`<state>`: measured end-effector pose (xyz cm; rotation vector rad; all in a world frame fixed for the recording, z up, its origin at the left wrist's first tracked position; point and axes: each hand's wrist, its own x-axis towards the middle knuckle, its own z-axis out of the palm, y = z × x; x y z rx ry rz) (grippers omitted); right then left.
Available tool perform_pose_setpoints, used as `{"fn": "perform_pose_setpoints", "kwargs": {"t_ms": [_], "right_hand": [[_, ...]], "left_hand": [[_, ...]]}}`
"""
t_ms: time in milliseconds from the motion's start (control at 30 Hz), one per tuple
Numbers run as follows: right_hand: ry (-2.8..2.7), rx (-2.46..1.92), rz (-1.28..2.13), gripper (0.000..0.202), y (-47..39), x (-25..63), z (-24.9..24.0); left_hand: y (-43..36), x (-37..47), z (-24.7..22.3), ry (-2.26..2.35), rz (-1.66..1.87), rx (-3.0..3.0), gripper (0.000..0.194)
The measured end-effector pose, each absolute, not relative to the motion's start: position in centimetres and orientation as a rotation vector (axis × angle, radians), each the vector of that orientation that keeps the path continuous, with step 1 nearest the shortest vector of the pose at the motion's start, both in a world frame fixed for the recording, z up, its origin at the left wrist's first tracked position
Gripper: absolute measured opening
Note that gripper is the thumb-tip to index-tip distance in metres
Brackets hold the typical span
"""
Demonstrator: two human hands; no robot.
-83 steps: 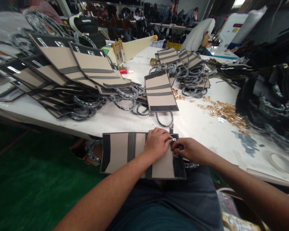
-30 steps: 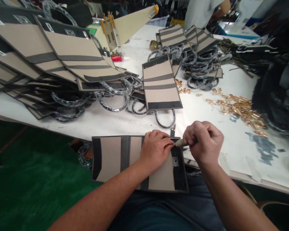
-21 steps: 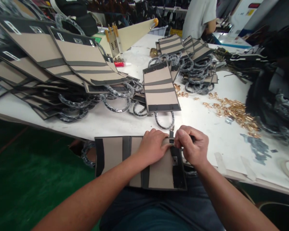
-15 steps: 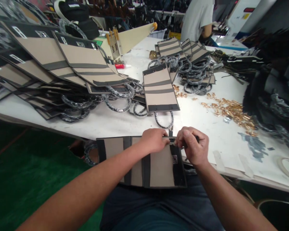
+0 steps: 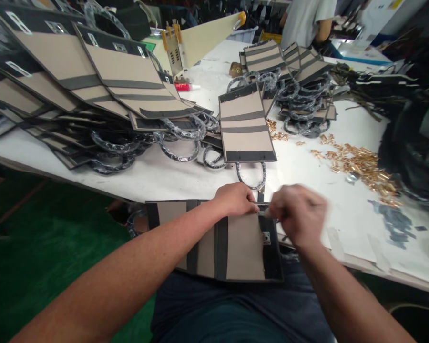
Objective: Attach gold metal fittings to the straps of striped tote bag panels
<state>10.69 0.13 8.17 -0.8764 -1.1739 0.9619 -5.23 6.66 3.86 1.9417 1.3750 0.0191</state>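
Note:
A beige bag panel [image 5: 243,252] with dark strips lies across my lap, against the table's front edge. My left hand [image 5: 235,199] grips its far edge near the right corner, thumb on the inner face. Beside those fingertips, my right hand [image 5: 300,214] is curled and smeared by motion at the dark end strip; what it holds is hidden. A small square metal plate [image 5: 267,238] sits on that strip, nearer to me. Past the far edge a dark strap [image 5: 260,196] sticks out. At the panel's left end a plastic-wrapped handle [image 5: 133,224] shows.
Stacked bag panels [image 5: 128,76] with wrapped handles cover the table's left. One panel [image 5: 248,140] lies ahead, with another stack [image 5: 268,59] behind. Gold metal pieces [image 5: 364,166] and grey bits [image 5: 393,224] lie at right. A person [image 5: 303,26] is at the back.
My right hand has shifted slightly right and blurred. My left hand keeps its hold on the panel's edge. The view has shifted a little, so the table's things appear higher.

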Motion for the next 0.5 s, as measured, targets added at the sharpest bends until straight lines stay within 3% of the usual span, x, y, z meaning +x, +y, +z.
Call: {"fn": "perform_pose_setpoints", "kwargs": {"t_ms": [267, 500], "right_hand": [[-1.144, -0.833, 0.914, 0.035, 0.4, 11.0, 7.0], [-1.127, -0.873, 0.982, 0.042, 0.3, 10.6, 5.7]], "left_hand": [[6.9, -5.4, 3.7, 1.362, 0.039, 1.916, 0.023], [6.7, -5.5, 3.9, 1.347, 0.052, 1.906, 0.022]]}}
